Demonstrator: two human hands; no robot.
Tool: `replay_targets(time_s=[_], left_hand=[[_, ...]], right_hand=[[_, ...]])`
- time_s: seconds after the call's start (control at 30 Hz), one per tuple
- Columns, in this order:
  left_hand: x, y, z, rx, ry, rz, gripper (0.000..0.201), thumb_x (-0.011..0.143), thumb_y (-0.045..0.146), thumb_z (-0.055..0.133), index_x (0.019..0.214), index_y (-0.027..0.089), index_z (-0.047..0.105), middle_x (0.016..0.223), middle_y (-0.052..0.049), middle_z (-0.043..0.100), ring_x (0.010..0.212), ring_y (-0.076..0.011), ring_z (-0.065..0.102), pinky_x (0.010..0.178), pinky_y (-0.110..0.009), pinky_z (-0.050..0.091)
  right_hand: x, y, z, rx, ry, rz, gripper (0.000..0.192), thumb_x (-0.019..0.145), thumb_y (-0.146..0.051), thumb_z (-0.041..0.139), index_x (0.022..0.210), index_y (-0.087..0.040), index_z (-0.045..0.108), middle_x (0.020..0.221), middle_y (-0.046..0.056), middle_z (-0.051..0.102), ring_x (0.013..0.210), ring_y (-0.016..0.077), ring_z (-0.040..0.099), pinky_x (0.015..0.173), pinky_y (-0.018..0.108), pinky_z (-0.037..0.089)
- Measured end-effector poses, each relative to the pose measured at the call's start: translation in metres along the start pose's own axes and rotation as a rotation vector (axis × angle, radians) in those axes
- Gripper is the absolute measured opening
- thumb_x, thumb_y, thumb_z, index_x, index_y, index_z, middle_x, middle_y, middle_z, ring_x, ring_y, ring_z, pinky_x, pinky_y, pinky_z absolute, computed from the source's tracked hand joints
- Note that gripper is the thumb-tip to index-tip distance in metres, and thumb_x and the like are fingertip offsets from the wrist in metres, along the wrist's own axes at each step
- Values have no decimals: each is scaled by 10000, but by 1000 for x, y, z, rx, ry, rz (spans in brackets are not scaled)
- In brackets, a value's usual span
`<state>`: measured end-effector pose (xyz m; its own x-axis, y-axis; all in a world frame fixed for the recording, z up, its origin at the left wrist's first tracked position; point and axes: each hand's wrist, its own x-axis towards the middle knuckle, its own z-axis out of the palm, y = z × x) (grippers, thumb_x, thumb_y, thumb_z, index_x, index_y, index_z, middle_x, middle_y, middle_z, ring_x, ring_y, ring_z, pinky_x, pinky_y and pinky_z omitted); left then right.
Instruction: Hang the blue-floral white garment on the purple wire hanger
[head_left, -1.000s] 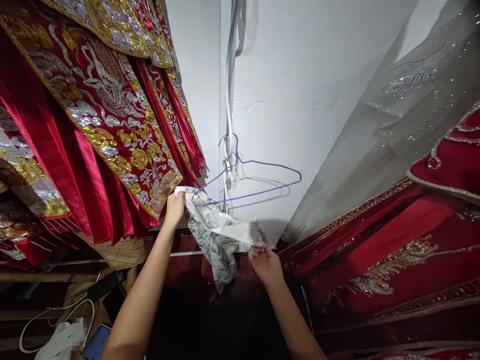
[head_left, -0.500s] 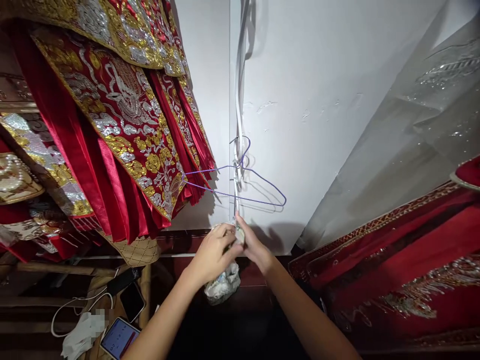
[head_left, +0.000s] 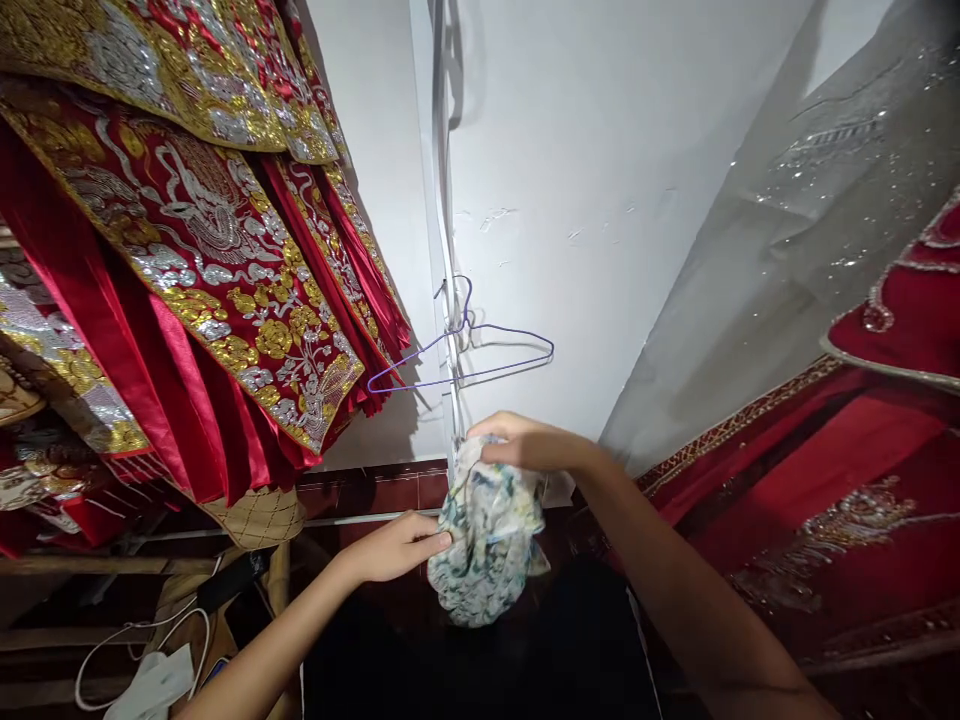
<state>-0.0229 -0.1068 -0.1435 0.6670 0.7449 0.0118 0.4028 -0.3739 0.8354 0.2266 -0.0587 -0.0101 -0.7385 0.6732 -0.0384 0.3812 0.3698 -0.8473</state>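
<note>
Right hand [head_left: 525,445] is up top, fingers curled over and pinching the upper edge of the floral cloth [head_left: 487,535], which hangs bunched below the purple wire hanger [head_left: 469,350] on the white wall [head_left: 600,200]. Left hand [head_left: 394,548] comes in from the side, fingertips closed on the cloth's left fold, thumb on top. Red embroidered garments [head_left: 210,260] hang at the left, more red fabric [head_left: 825,500] at the right.
</note>
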Motion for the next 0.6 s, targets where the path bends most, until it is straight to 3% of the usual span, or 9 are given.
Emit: replay_targets(time_s=[0.1,0.17,0.2,0.27,0.33,0.5,0.6], left_hand=[[0,17,-8,-61,133,95,345,926,473,555,1125,191,570,1166,-80,597,1104,-226,543,1005,-353,416],[6,31,-15,-99,242,147,499,889,415,636,1315,224,460,1333,-97,531,1243,-242,482,1069,-360,371],[9,36,-17,-105,247,164,537,881,400,650,1345,230,442,1343,-92,536,1245,-241,487,1065,-350,374],[14,43,-19,-70,167,168,405,902,397,618,1253,208,543,1223,-62,621,1132,-226,557,1002,-318,414],[16,43,-22,14,89,126,283,937,418,548,1030,168,642,1013,-33,678,946,-201,602,889,-287,451],[4,27,-40,275,164,-50,355,960,454,461,849,157,622,808,-9,653,757,-180,581,709,-247,431],[-10,23,-49,464,155,-137,321,965,417,435,835,186,618,779,-18,664,723,-190,601,662,-246,408]], right_hand=[[0,-7,-6,-34,-36,-71,147,831,-322,617,814,-177,635,760,-10,569,703,140,491,632,258,373],[4,-11,0,-78,-106,-133,184,816,-355,658,850,-174,660,783,-5,591,718,144,503,643,259,381],[5,-13,4,-94,-137,-158,176,813,-343,660,861,-175,673,789,-2,607,722,146,515,646,259,389],[7,-11,7,-112,-148,-187,136,820,-263,619,894,-179,696,817,8,648,750,156,555,668,260,418],[9,-1,2,-115,-16,-183,189,805,-173,562,924,-185,707,887,22,686,811,170,601,712,262,449],[33,56,-27,-44,666,-175,462,762,-152,521,1203,-219,644,1291,68,621,1001,221,634,842,324,498],[65,94,-31,30,736,-122,534,798,-203,511,1326,-244,575,1416,63,549,1203,250,568,1021,381,436]])
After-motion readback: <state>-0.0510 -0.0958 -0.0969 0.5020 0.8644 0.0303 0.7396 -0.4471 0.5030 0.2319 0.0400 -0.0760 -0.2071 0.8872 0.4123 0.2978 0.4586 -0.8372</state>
